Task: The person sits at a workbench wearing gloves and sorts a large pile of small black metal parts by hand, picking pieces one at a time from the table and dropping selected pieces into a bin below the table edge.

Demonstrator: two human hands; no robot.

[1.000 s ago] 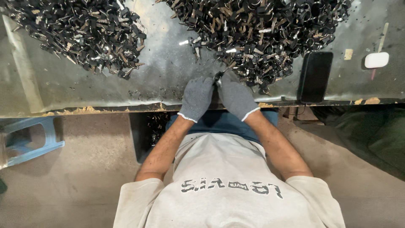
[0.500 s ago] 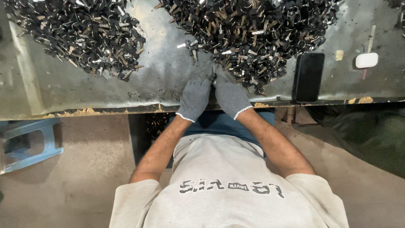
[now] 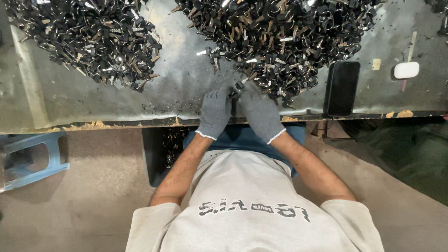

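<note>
The piece (image 3: pixel 238 88), a small dark metal part with a bright tip, is sitting between the fingertips of both gloved hands, just above the counter (image 3: pixel 177 93) and at the near edge of the right pile (image 3: pixel 280 37). The left hand (image 3: pixel 214 112) and the right hand (image 3: pixel 261 114) are pressing together, both grips clamping on the piece; how the fingers are lying beneath it is hidden.

Judgement: one piece is being worked between the two hands, close to the body and clear of the heap. The next move is calling for a steady pinch from one hand while the other is turning or pulling, since the piece is small and loose parts are lying right beside it.

The right pile is holding many like parts, dark with bright and brownish bits among them. A left pile (image 3: pixel 88 37) is lying well apart. A black phone (image 3: pixel 342 88) is resting face up right of the hands, with a white oblong (image 3: pixel 406 70) beyond it. A dark bin (image 3: pixel 163 149) is standing under the counter edge, and a blue stool (image 3: pixel 32 158) is on the floor at far left.
</note>
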